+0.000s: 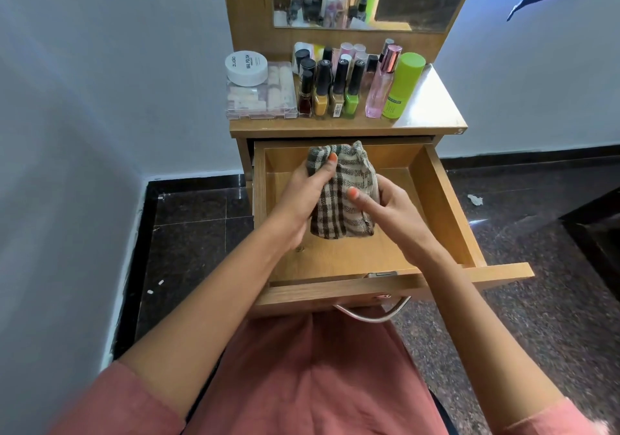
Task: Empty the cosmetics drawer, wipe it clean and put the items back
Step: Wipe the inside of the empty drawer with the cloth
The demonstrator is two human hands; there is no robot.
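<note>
Already both hands, left hand (303,196) and right hand (385,210), clutch the checked cloth (342,193) upright, directly above the drawer (446,196) floor.

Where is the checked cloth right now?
In the middle of the head view, the checked cloth is gripped between the left hand and right hand, over the open drawer, in front of the dresser top with its nail polish bottles.

Wooden drawer (446,200) pulled open. Checked cloth (345,193) bunched above drawer floor, gripped by left hand (302,196) and right hand (389,206). Dresser top (432,106): nail polish bottles (330,89), white jar (246,67), green bottle (401,87), pink bottle (380,86).
</note>
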